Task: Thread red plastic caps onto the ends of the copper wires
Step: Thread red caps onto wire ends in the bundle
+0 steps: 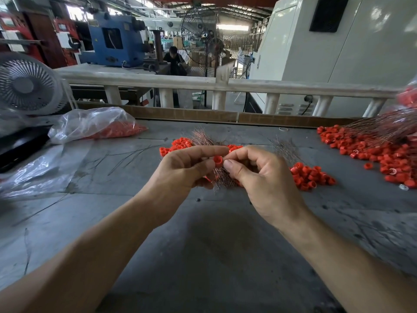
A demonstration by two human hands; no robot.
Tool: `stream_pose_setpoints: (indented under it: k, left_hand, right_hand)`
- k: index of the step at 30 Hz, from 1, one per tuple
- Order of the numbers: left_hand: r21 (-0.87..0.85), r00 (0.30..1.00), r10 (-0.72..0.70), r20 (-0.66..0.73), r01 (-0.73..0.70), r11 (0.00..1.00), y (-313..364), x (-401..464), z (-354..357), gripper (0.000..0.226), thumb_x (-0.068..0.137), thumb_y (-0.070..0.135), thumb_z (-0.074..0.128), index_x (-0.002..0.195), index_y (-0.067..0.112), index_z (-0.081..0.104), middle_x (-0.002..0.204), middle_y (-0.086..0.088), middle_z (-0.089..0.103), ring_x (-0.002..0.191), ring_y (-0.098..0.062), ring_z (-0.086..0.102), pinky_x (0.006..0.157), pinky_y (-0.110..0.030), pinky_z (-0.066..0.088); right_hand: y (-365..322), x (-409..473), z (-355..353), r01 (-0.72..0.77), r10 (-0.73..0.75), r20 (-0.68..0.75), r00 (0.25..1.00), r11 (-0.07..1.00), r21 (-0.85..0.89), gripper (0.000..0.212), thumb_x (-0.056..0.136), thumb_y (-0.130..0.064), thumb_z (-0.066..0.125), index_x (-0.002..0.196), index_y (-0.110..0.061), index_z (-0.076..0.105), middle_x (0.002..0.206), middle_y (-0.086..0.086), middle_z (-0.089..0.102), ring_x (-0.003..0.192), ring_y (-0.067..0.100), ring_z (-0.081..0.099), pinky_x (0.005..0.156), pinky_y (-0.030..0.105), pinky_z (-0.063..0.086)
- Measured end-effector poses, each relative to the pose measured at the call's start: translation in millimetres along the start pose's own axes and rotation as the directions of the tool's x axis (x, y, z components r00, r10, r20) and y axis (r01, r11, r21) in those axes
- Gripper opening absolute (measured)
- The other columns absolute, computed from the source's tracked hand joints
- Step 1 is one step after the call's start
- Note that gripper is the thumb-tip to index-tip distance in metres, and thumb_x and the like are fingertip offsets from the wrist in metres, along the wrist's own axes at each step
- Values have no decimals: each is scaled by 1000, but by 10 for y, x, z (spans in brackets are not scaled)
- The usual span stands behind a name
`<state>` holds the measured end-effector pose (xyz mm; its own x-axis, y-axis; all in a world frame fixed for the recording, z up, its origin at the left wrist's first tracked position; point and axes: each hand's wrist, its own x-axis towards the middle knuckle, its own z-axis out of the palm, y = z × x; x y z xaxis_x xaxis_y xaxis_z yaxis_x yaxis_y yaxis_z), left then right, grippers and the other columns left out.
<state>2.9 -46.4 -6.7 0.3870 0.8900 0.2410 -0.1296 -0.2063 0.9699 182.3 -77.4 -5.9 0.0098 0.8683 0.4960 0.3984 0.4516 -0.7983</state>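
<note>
pinching one red cap (218, 160) between both hands (wires (222, 177) beneath)

My only view is the head camera, wide-angle, looking forward and down, close over the table (203, 233), with the workshop beyond.

Both forearms and hands (228, 175) are bare: no sleeves, gloves or jewellery.
</note>
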Motion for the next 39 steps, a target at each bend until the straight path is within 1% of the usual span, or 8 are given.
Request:
stream_pose_setpoints:
  k: [6,11,16,21,25,28,35,39]
  left_hand:
    - [5,994,50,-93,-50,999,-31,23,17,19,96,1,57,106,7,71,79,-3,69,71,-15,62,68,-29,59]
    - [-33,997,38,-69,-41,999,-27,18,1,24,87,14,64,106,13,78,88,-12,71,79,-20,65,74,-30,59]
    - [-79,997,16,-69,-21,997,-26,23,4,24,85,17,66,103,16,80,92,-17,71,82,-23,67,79,-36,60]
    - [-146,997,-23,-80,12,989,-12,31,13,24,80,11,67,100,13,81,93,-17,73,80,-22,69,78,-37,61]
    - [-194,996,-41,-83,24,981,2,25,11,24,79,8,67,99,11,79,90,-14,74,77,-20,70,77,-37,62]
    - [-220,995,-56,-84,36,975,19,24,8,24,78,7,67,98,12,80,89,-13,74,75,-18,70,74,-34,62]
    - [-250,995,-61,-77,40,968,31,29,-10,20,79,10,68,96,6,76,87,-17,72,74,-19,70,70,-31,61]
    - [-249,996,-72,-47,58,967,52,18,6,25,80,13,68,102,3,72,103,-23,74,78,-22,73,67,-28,60]
  right_hand:
    - [-2,2,24,-39,39,-10,999,998,48,12,93,-17,72,85,-25,74,71,-17,70,66,-2,62,63,10,45]
    - [-14,2,19,-49,51,-44,998,998,47,10,93,-14,72,85,-20,75,78,-2,74,74,13,68,66,18,54]
    - [-7,-2,11,-55,57,-51,997,998,43,11,93,-14,72,83,-20,75,77,0,74,74,18,68,68,26,55]
    - [5,5,10,-54,58,-45,997,996,68,12,93,-14,72,83,-21,74,76,1,73,73,16,68,67,24,55]
    - [17,2,3,-63,65,-24,998,994,94,14,94,-15,70,82,-23,73,64,-10,66,59,-1,56,57,12,44]
    - [26,-1,2,-92,90,23,996,989,119,17,97,-15,65,85,-24,72,66,-10,66,58,0,55,51,11,40]
    - [48,-6,20,-166,153,89,984,974,154,20,101,-11,59,99,-26,72,82,-4,77,70,12,70,54,20,48]
    - [58,0,27,-206,189,114,975,966,155,15,100,-14,62,107,-25,68,88,-4,78,77,18,75,56,31,51]
